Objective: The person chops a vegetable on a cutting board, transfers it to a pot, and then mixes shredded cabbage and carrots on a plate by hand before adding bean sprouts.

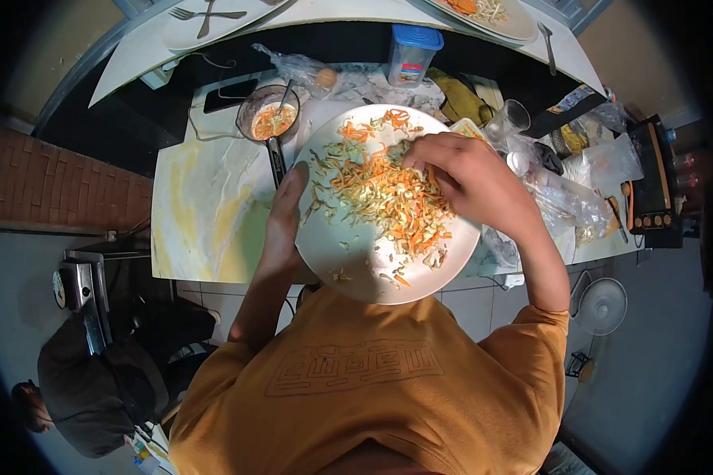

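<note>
A large white plate [356,273] is held up in front of my chest, over the counter's front edge. My left hand [281,226] grips its left rim, with the thumb along the edge and the other fingers mostly hidden beneath. Shredded vegetables [396,202], orange and pale strips that look like carrot and cabbage, lie heaped across the plate's middle. From the right, my right hand [459,174] reaches over the plate, its curled fingers pinched into the top of the heap. Just beyond the left rim stands a small saucepan [245,115] containing an orange-and-white mix and a utensil.
Behind the plate are a blue-lidded container [414,59] and a clear cup [511,119]. Plastic bags [566,198] crowd the counter's right. A raised shelf bears two plates and a fork [547,49]. A person in dark clothing [95,388] is at lower left.
</note>
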The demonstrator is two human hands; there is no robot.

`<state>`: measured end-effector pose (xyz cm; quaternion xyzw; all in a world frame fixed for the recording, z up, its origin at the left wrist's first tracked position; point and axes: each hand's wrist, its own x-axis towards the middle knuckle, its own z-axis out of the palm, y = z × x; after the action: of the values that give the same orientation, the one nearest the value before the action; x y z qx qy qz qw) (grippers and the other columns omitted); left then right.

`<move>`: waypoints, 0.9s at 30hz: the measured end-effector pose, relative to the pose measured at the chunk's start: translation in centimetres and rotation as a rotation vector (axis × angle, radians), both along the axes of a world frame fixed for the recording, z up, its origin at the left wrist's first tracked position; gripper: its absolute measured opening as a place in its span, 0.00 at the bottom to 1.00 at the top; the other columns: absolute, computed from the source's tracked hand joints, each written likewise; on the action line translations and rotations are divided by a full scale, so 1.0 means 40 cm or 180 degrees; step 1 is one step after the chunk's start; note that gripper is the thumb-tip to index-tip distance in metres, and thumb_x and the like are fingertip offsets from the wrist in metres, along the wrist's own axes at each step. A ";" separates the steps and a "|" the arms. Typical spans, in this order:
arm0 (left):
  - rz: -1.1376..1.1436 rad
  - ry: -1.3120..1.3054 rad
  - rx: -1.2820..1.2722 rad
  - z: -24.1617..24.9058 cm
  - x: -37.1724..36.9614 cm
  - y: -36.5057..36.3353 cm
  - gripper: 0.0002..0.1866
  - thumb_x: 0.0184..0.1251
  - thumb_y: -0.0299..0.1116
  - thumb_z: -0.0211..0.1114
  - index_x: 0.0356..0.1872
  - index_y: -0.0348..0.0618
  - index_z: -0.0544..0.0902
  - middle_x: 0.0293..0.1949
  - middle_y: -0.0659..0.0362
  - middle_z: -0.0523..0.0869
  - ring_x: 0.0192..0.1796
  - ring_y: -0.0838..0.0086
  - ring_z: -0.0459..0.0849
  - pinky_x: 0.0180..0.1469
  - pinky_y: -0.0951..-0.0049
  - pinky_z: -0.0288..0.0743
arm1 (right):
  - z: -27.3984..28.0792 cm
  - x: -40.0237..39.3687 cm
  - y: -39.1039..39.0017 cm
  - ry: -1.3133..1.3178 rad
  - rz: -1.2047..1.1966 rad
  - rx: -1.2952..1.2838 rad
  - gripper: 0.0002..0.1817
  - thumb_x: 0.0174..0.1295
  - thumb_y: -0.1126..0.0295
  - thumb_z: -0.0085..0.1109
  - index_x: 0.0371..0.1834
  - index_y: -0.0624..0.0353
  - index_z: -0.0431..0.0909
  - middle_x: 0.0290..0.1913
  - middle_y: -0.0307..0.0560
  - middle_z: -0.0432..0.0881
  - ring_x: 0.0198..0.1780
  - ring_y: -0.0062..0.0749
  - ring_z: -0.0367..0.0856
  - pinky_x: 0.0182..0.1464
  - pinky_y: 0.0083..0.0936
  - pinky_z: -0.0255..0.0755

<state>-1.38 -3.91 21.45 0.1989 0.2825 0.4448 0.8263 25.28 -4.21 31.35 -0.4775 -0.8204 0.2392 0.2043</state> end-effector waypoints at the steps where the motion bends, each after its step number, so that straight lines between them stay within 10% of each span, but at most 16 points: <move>1: 0.0068 0.0029 -0.0078 0.006 0.003 -0.001 0.28 0.86 0.49 0.49 0.74 0.41 0.68 0.68 0.51 0.79 0.68 0.63 0.82 0.69 0.59 0.78 | 0.002 -0.004 0.007 -0.0119 0.0069 0.0081 0.16 0.58 0.85 0.55 0.49 0.61 0.81 0.42 0.55 0.84 0.47 0.53 0.85 0.49 0.45 0.79; 12: -0.0060 0.0123 0.0192 -0.023 0.021 -0.022 0.24 0.88 0.44 0.47 0.73 0.39 0.69 0.66 0.53 0.80 0.66 0.67 0.82 0.68 0.62 0.77 | -0.064 -0.036 0.065 -0.0341 -0.0551 0.0684 0.15 0.61 0.84 0.56 0.52 0.67 0.78 0.51 0.58 0.80 0.58 0.60 0.79 0.60 0.48 0.75; 27: -0.0136 0.0018 0.0064 -0.040 0.019 -0.025 0.24 0.87 0.44 0.48 0.74 0.39 0.68 0.66 0.54 0.80 0.66 0.68 0.81 0.68 0.63 0.76 | -0.062 -0.039 0.074 0.0075 0.0611 0.0252 0.27 0.54 0.90 0.50 0.58 0.63 0.79 0.52 0.56 0.80 0.53 0.54 0.81 0.57 0.42 0.76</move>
<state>-0.63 -4.90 19.85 0.2145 0.2760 0.4294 0.8327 23.71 -1.25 28.87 -0.3854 -0.8687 0.2306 0.2089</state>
